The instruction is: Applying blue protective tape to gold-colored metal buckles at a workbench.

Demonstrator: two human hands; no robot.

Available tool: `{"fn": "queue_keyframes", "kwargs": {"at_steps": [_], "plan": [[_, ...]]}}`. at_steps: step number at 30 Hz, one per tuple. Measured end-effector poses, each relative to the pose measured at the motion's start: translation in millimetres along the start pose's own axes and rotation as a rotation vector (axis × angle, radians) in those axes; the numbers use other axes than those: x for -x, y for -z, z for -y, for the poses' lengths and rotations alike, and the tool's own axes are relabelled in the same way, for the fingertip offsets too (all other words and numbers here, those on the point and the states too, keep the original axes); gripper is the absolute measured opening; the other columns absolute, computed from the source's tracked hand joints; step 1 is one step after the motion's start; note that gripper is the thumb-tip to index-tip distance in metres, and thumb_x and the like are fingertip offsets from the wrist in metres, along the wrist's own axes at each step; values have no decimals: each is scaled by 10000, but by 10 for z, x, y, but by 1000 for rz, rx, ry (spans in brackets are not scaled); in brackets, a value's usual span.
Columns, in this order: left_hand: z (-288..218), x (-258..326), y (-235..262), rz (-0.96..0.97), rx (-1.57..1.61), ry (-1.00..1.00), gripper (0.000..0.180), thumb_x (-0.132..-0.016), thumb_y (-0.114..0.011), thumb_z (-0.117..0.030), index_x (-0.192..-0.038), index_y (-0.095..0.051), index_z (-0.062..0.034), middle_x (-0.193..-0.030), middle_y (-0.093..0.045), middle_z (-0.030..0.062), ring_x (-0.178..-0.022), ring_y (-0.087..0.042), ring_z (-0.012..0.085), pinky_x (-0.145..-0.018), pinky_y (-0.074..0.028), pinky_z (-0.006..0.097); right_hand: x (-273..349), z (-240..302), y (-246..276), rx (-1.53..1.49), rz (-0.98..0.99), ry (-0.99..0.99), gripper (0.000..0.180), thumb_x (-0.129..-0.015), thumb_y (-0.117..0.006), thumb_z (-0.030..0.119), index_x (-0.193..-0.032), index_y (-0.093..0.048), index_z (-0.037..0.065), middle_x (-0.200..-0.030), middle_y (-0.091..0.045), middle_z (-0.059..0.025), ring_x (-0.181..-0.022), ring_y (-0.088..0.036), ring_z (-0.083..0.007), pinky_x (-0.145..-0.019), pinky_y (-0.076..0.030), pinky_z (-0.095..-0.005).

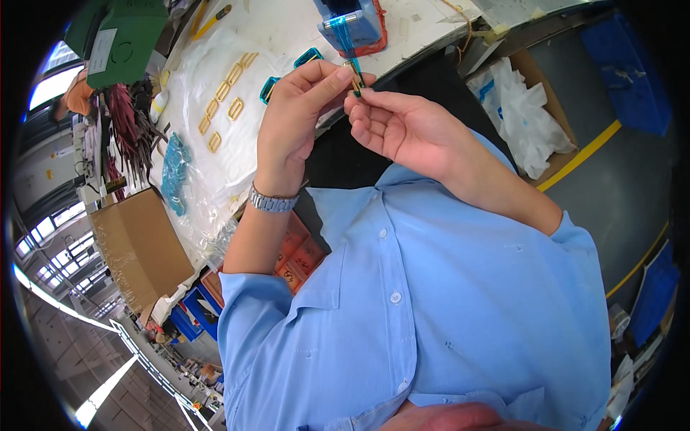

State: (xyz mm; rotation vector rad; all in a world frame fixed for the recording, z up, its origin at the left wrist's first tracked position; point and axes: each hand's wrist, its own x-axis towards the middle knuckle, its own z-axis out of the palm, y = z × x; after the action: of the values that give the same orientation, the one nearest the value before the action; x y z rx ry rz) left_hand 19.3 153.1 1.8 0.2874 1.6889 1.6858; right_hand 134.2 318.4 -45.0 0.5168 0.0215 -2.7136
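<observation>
My left hand (307, 92) and my right hand (410, 129) meet at the table's near edge, fingertips pinched on a small gold metal buckle (354, 72). A strip of shiny blue film (348, 47) stretches from a blue dispenser (365, 20) with a red base down to the buckle. Part of the buckle is hidden behind my fingers. Beyond my left hand lie two gold pieces edged with blue film, one (308, 57) farther off and one (268, 90) by my knuckles. Several bare gold buckles (223, 90) lie in rows on a clear plastic sheet (248, 136) to the left.
A crumpled blue plastic bundle (175, 172) lies at the table's left side, near a brown cardboard box (140, 248). A green bin (122, 43) stands at the far left. On the right, white plastic bags (521, 118) fill an open carton beside a yellow floor line (582, 154).
</observation>
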Motion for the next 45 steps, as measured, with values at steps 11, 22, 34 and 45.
{"fn": "queue_keyframes", "kwargs": {"at_steps": [11, 22, 34, 45], "plan": [[-198, -49, 154, 84, -105, 115, 226, -1038, -761, -254, -1038, -749, -29, -1060, -799, 95, -976, -745, 136, -973, -596, 311, -77, 228, 54, 1476, -145, 661, 450, -887, -887, 218, -1219, -717, -34, -1040, -783, -76, -885, -749, -147, -830, -611, -301], [-385, -298, 284, 171, -113, 318, 260, -1038, -761, -273, -1115, -739, -25, -1042, -789, 85, -960, -794, 195, -924, -640, 330, -209, 326, -128, 1305, 124, 702, 483, -920, -858, 187, -1310, -702, -51, -1152, -788, -115, -1051, -763, -182, -996, -596, -329], [-581, -481, 191, 157, -107, 469, 345, -1058, -729, -295, -1140, -702, 39, -1030, -791, 184, -975, -813, 319, -926, -678, 436, -276, 366, -189, 1349, -30, 796, 397, -947, -837, 209, -1241, -759, -45, -1056, -820, -108, -946, -763, -124, -876, -604, -270], [104, 187, -285, -320, -571, -592, 102, -989, -744, -12, -1076, -710, 28, -1006, -794, 92, -868, -758, 144, -796, -615, 290, -285, 302, -212, 1079, 14, 710, 439, -971, -831, 256, -1229, -753, -91, -1007, -814, -101, -902, -744, -95, -836, -586, -226]]}}
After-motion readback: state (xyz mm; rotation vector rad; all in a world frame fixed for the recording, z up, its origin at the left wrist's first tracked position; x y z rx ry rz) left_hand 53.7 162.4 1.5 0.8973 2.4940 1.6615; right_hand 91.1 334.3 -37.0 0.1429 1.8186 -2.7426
